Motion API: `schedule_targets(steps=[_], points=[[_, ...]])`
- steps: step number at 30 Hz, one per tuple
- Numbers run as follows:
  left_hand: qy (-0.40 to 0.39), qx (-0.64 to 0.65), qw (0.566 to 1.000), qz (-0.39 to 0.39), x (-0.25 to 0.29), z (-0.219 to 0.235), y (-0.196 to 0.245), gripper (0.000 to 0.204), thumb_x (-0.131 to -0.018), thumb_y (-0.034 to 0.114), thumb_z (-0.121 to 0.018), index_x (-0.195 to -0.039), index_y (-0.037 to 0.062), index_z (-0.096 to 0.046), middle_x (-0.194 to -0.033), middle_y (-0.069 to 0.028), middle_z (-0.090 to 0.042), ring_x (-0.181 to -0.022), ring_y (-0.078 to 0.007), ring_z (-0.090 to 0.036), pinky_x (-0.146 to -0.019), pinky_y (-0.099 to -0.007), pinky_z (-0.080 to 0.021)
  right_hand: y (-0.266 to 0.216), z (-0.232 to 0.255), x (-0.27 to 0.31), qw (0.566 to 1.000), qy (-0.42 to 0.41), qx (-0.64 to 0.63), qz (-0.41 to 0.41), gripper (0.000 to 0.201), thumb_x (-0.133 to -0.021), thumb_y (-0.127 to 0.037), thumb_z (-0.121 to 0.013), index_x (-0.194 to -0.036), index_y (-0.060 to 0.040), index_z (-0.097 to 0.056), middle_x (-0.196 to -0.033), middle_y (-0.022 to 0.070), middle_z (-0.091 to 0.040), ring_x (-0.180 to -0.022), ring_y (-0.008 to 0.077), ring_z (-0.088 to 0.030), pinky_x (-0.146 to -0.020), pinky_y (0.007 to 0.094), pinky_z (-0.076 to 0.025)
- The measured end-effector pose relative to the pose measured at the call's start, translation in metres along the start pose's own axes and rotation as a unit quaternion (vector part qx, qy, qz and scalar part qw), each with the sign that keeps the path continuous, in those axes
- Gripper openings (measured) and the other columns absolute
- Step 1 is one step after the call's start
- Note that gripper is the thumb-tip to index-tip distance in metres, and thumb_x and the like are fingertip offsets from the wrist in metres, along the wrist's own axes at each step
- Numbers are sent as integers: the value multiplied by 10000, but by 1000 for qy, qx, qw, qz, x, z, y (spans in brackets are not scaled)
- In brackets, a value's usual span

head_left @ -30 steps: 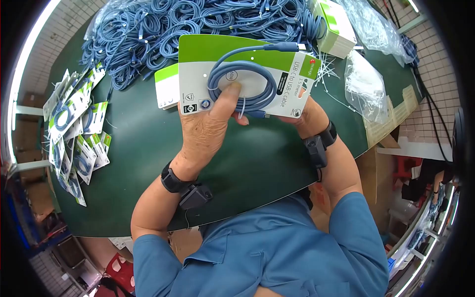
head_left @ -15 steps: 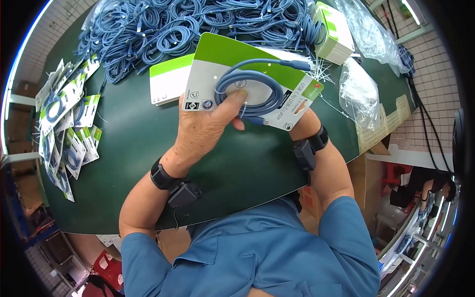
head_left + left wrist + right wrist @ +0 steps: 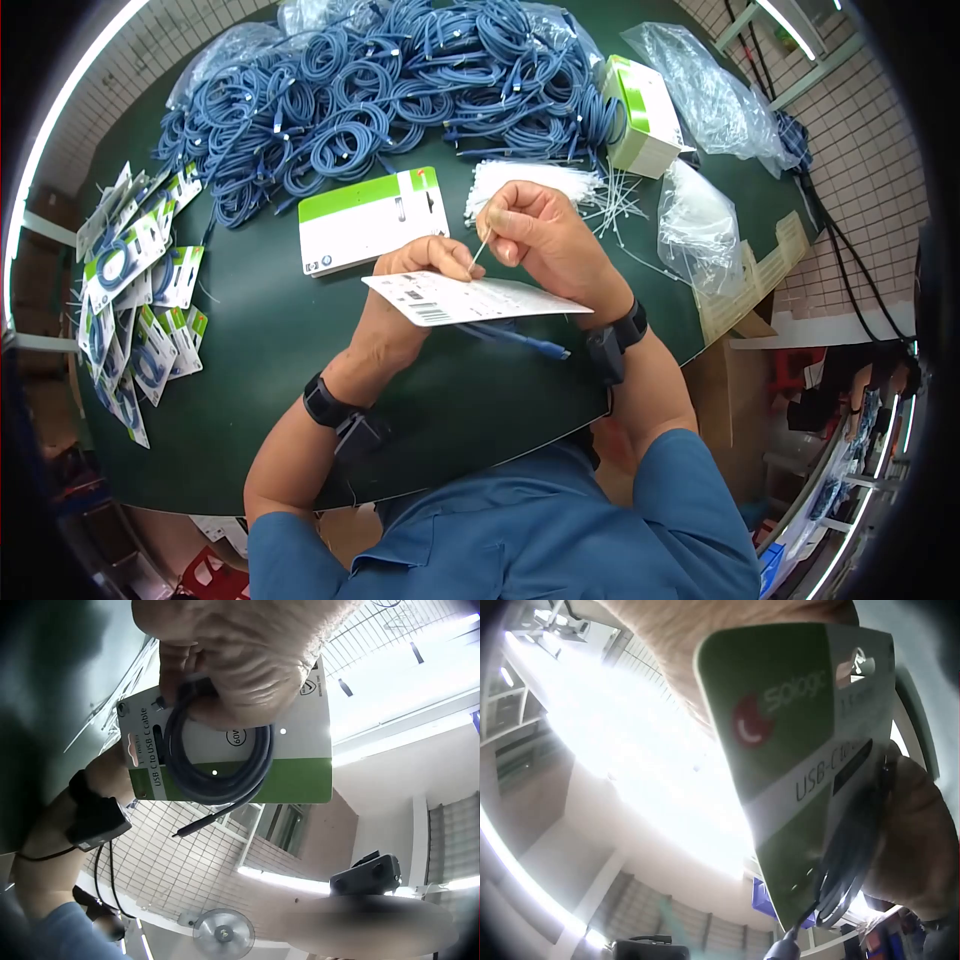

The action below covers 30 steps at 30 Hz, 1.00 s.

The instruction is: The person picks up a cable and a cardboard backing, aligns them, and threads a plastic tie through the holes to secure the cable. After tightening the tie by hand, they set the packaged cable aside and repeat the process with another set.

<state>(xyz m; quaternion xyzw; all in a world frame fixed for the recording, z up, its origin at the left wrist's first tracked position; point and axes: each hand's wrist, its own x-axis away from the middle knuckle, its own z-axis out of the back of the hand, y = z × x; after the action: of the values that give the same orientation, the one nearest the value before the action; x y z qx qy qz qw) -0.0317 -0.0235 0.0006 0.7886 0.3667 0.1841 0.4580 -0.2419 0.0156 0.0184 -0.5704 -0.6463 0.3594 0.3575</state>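
Clear bag [image 3: 726, 272], right of the printed card [image 3: 490, 299]: white contents, pieces indistinct. Coiled blue cable [image 3: 217, 793] against the card's face, gripped with it by my curled left hand [image 3: 428, 258]. My right hand [image 3: 550, 243] pinches a white tie [image 3: 481, 253] above the card. Head view: card hides most of the coil.

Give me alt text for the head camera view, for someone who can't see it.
A person's left hand holds a white card with a blue cable underneath, while the right hand pinches a thin white tie above the card. Beyond lie a card stack and heaped blue cables.
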Motion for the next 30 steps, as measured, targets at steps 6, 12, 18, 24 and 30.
schedule_targets(steps=[6,12,18,24,30], points=[[8,-94,991,-96,-4,11,-12,150,-830,-63,-790,-832,36,-677,-939,-66,-715,-847,-134,-674,-771,-255,-546,-10,-1,7,988,-98,97,69,84,-1029,-80,-644,-990,-7,-627,-943,113,-662,-721,85,-598,-658,207,-498],[87,-61,994,-21,6,-4,6,193,-896,11,-792,-1066,-5,-701,-1042,-92,-736,-898,-161,-696,-733,-278,-585,-8,6,-2,994,-58,30,87,94,-1037,-96,-635,-1052,-4,-636,-1003,132,-673,-767,108,-635,-700,236,-528],[158,4,987,-29,7,-5,18,373,-926,34,-776,-1266,-13,-630,-1162,-103,-717,-959,-165,-708,-727,-284,-616,-18,-10,-2,978,76,-154,120,180,-1017,-133,-678,-1157,-21,-661,-1066,95,-701,-889,117,-683,-820,277,-563],[177,8,984,-14,16,-3,19,423,-924,33,-777,-1307,-1,-603,-1205,-102,-693,-981,-169,-704,-755,-283,-613,1,-13,2,937,109,273,190,251,-973,-131,-745,-1188,-22,-677,-1039,58,-733,-910,90,-680,-829,261,-562],[235,-287,896,-244,23,12,44,488,-874,65,-818,-1308,3,-600,-1177,-84,-674,-1022,-225,-691,-868,-384,-575,-9,-10,6,921,115,328,174,222,-917,-86,-779,-1110,-6,-704,-978,47,-740,-867,79,-672,-772,238,-552]])
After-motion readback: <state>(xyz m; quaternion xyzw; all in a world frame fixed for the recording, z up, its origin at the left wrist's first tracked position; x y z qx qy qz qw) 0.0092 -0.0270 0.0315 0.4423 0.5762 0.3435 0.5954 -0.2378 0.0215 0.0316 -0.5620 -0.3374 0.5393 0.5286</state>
